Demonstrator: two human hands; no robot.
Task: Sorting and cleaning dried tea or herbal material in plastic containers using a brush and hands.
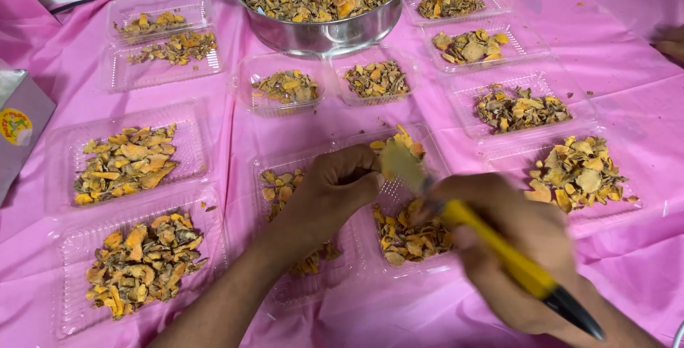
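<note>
While the pot at the top centre of the frame is seen heaped to the rim with dried yellow-orange slices, a good part of the portioning appears to be done: clear plastic trays are spread over the pink tablecloth, and nearly all of them already carry a loose mound of slices. Two such trays are found at the upper left, two at the left edge, two small ones just below the pot, and four down the right side. The two trays at the lower centre, under the hands, are judged to be only partly filled, bare plastic showing between the pieces. With so much left in the pot, the work is judged to be well short of its end.

A yellow-handled tool with a black end is gripped in the right hand, the fingers being closed round its shaft. Its long axis is set on a diagonal, from the black end at the lower right of the frame up to the blurred pale tip at the centre, so that the working end points up and to the left. The tip is met by the left hand, whose fingers are curled and pinched together at it; whether a slice is held between them cannot be told, the motion blur hiding it. A grey box is seen at the left edge.
</note>
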